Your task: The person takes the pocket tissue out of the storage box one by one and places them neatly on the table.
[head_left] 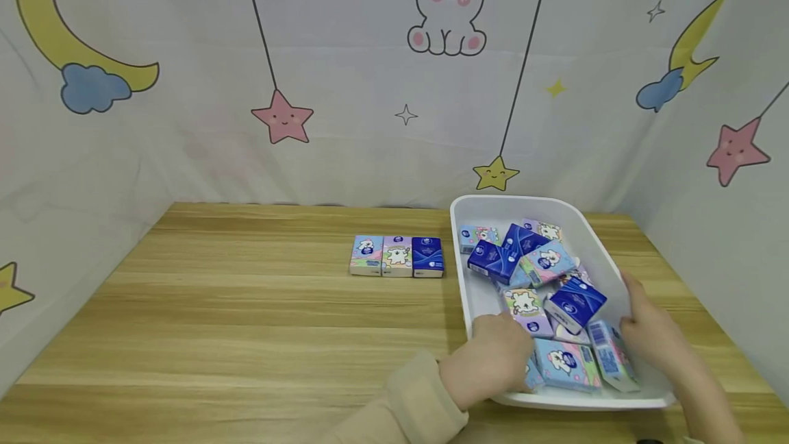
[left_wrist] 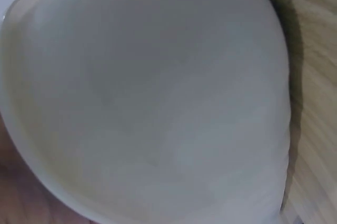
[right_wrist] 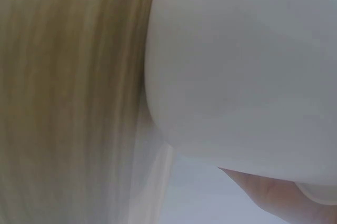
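Note:
A white plastic bin stands on the right of the table, loosely filled with small tissue packs. My left hand grips its rim at the near left, the fingers bent over into the bin beside the packs. On the right side, my right hand holds the rim, thumb inside. The bin's outer wall fills most of the left wrist view. In the right wrist view the same wall hides much of the right hand, leaving part of it at the lower right. Dark blue packs and pastel cartoon packs lie jumbled inside.
Left of the bin, three tissue packs form a row on the wooden table: a light blue one, a purple one and a dark blue one. A printed white curtain encloses the back and sides.

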`<state>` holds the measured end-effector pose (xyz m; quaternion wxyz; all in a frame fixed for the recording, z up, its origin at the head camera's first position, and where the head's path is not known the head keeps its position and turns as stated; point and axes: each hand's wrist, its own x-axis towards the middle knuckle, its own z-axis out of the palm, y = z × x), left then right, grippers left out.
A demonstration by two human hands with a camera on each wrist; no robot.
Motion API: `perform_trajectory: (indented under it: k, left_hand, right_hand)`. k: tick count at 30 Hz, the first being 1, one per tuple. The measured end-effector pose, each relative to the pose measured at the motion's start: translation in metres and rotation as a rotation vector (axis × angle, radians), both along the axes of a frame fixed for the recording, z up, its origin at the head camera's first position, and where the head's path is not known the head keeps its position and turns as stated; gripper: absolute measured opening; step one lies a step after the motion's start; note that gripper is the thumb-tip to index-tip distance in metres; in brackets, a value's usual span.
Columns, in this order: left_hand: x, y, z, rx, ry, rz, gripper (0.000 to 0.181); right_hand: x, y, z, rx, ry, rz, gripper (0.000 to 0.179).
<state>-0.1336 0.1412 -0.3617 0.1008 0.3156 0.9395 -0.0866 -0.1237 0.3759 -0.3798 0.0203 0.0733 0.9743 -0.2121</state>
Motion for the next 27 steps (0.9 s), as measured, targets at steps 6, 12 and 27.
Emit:
perform_trajectory:
  k: [6, 12, 27]
  left_hand:
    - [-0.0030, -0.0009, -0.0013, 0.018, -0.049, -0.005, 0.049]
    - [-0.0046, 0.0001, -0.0023, 0.020, -0.064, 0.004, 0.051]
    - [-0.0101, -0.0018, -0.0008, 0.021, -0.063, 0.001, 0.051]
  right_hand:
    - [-0.0003, 0.0009, -0.0008, 0.001, -0.003, -0.002, 0.074]
    - [0.0012, 0.0020, -0.0028, -0.004, -0.005, -0.003, 0.074]
    - [0.0002, 0.0024, -0.0026, -0.005, -0.013, -0.002, 0.075]
